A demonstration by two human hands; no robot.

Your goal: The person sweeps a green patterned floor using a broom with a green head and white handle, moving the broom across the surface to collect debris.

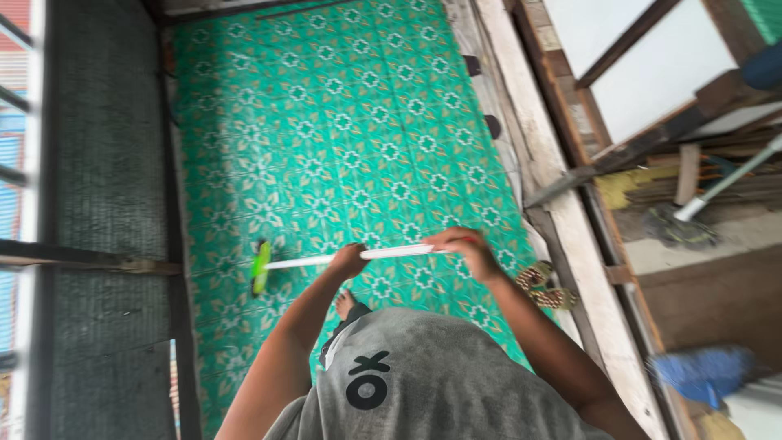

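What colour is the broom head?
Bright green broom head on a white handle, seen in the head view.

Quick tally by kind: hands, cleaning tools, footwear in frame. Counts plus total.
Hands: 2, left hand and right hand, both gripping the white handle of the green-headed broom
Cleaning tools: 3, that broom, a blue mop head at lower right, a blurred white-handled tool at right
Footwear: 1 patterned sandal pair at the edge of the green floor mat
Total: 6

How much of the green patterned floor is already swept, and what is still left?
Done: nothing can be confirmed; no dust pile or clean strip shows on the green patterned floor. In hand: left hand and right hand grip the white handle, the green broom head at the left edge. Left: cannot tell.
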